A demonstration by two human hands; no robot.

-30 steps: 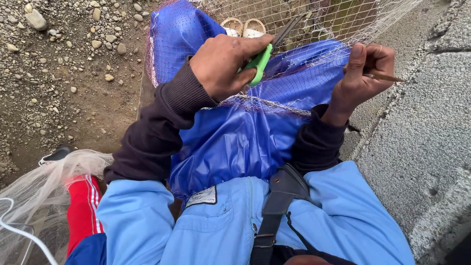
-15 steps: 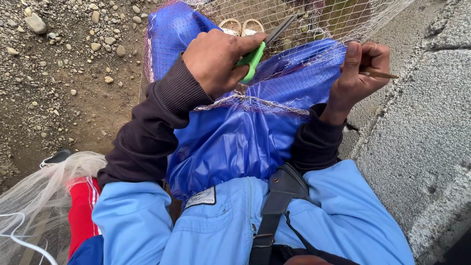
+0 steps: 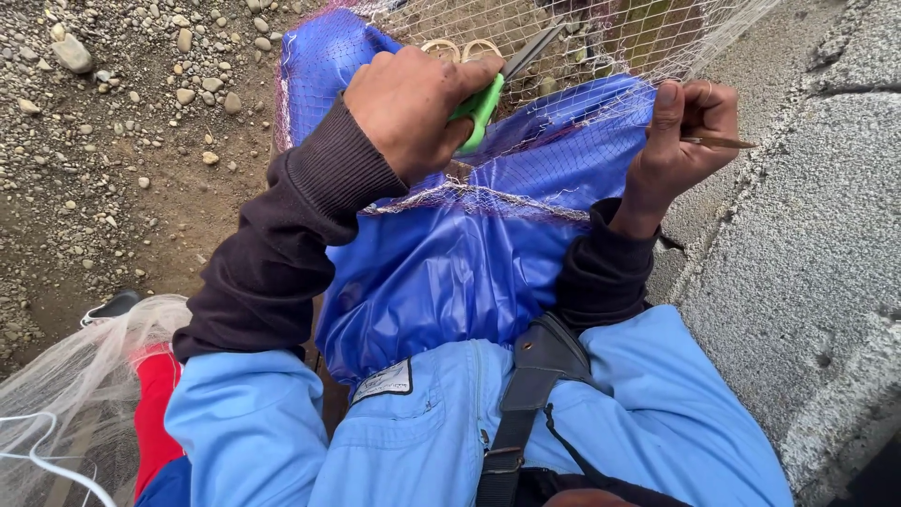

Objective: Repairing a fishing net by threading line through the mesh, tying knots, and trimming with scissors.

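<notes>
My left hand (image 3: 413, 108) is closed around the green handle of a pair of scissors (image 3: 483, 99), whose dark blades point up and right toward the netting. My right hand (image 3: 680, 131) pinches a thin brown netting needle (image 3: 718, 143) and also grips the fine white mesh net (image 3: 526, 47). The net stretches across my lap over a shiny blue cover (image 3: 450, 272). Both hands sit a short way apart at the net's lower edge.
Gravel and pebbles (image 3: 122, 113) cover the ground on the left. A grey concrete block wall (image 3: 817, 235) runs along the right. A pile of pale netting (image 3: 66, 394) lies lower left beside red fabric (image 3: 155, 413). Sandals (image 3: 460, 47) show through the mesh ahead.
My left hand with the scissors has shifted slightly up and left along the net. My right hand keeps its hold with little movement.
</notes>
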